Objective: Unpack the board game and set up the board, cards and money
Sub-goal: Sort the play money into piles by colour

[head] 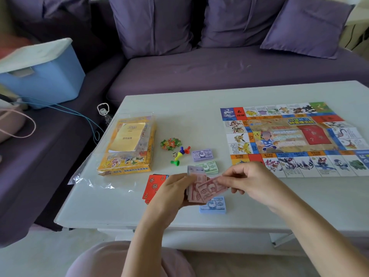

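Two-handed, sorts the pink notes (pixel 196 193) just left of the board (pixel 289 144), clasps the wad in fingers of the left hand (pixel 171 192), pinches one note in the right hand (pixel 251 180), likely needs a pink pile started on the counter (pixel 179 108).

free room: bare table (pixel 185 108) along the far edge, the far half of the lane between box (pixel 127 148) and board (pixel 289 136), and the near left corner. obstacles: board by the right edge; box on clear wrap (pixel 89 182) by the left edge; pawns (pixel 181 150), note stacks (pixel 202 155) and red cards (pixel 152 184) mid-table; left hand (pixel 173 193) and right hand (pixel 255 181), holding pink notes (pixel 211 187), seemingly just above the near stacks.
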Available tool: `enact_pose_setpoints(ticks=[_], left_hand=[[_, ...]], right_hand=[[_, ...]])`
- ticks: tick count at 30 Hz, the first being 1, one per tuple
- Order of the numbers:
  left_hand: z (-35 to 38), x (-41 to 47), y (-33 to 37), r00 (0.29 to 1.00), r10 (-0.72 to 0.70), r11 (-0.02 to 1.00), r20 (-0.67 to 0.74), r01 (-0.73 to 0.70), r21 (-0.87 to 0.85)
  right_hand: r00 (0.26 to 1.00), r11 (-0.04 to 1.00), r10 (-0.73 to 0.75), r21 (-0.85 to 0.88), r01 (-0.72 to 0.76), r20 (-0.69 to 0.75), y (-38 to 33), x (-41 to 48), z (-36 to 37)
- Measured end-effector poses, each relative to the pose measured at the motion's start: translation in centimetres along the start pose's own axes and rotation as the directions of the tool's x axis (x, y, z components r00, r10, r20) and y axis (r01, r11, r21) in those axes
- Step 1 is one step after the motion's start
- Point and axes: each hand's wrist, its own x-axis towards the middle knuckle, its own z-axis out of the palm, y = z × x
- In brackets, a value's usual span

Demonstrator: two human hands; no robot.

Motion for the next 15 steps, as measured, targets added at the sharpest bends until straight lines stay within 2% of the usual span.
enact_pose_setpoints(ticks=[3,6,10,15], left_hand=[[0.1,0.5,-0.4,0.999,0.035,0.999,-0.001,-0.035,-0.031],[0.4,0.9,-0.4,0.998,0.042,0.985,-0.038,-0.048,-0.163],[0.7,1.2,-0.5,0.998,0.041,0.95,-0.045,-0.053,-0.308],[0.8,1.7,-1.2,0.993,0.1,0.977,-0.063,-0.11,-0.181]], right_hand=[[1.0,0.998,-0.011,0.069,0.009,0.029,0.0,-0.1,-0.2],[0.999,0.978,0.005,0.21,-0.013,0.039,0.2,-0.1,-0.2],[0.999,0.986,0.009,0.168,-0.003,-0.038,0.8,0.1,-0.6],[1.0,0.967,0.018,0.255,-0.016,-0.007,0.7,-0.1,-0.8]])
